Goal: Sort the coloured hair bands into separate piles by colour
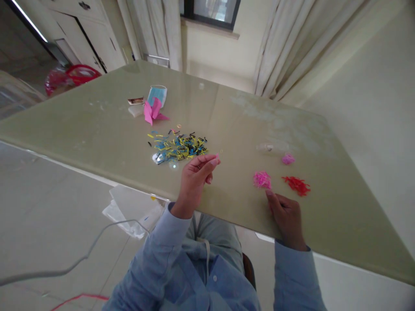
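My left hand [198,175] is above the near part of the table, thumb and forefinger pinched on a small pink rubber band [217,156]. Just beyond it lies a mixed heap of blue, yellow and black rubber bands [181,147]. My right hand [285,211] rests at the table's near side with fingers curled, its thumb tip at the edge of a pink rubber band pile [262,179]; what it pinches, if anything, is hidden. A red rubber band pile [297,185] lies right of the pink one, and a smaller pinkish-purple pile [288,159] farther back.
A clear plastic bag or container [269,147] lies behind the pink pile. Toward the back left are a blue face mask [158,96], a folded pink paper piece [153,111] and a small wrapper [135,101]. The glossy table [227,116] ends close to my lap.
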Demonstrator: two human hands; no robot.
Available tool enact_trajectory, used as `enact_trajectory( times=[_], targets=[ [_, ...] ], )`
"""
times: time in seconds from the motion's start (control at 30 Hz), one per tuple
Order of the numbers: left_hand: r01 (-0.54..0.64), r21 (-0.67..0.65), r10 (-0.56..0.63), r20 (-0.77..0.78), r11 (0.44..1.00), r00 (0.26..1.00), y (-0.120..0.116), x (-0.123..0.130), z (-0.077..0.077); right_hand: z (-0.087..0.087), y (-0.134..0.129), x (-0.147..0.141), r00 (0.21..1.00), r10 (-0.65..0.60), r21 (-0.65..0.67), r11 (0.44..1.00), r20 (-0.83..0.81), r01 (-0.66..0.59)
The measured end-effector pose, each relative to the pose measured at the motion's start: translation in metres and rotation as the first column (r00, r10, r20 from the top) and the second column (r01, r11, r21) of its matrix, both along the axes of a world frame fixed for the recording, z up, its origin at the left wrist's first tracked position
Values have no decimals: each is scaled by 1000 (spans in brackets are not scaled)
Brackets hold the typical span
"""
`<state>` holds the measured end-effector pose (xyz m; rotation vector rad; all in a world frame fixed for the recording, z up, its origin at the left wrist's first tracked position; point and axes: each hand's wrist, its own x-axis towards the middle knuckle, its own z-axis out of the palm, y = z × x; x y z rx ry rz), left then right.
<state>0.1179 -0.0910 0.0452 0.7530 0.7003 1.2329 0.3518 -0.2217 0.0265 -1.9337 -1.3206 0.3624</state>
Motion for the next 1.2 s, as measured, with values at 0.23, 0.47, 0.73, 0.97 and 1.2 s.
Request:
enact_trajectory(
  times=[0.23,0.47,0.73,0.97,1.2],
  targets=[
    [8,22,-8,-3,1000,1000,-5,13,8,-3,1,2,1000,20,15,1000,-15,-20],
    [26,14,-25,-74,1000,997,-15,23,7,-8,0,4,999,43,19,999,9,-43],
    [25,136,23,-347,990,938,-19,46,-2,-9,0,5,997,69,29,997,19,-69],
    [364,356,12,-729,861,685,-18,97,-16,-10,2,5,997,79,32,996,12,-79],
    [482,338,43,-850,808,524,-20,121,-16,-10,2,5,997,83,35,996,9,-83]
  ],
)
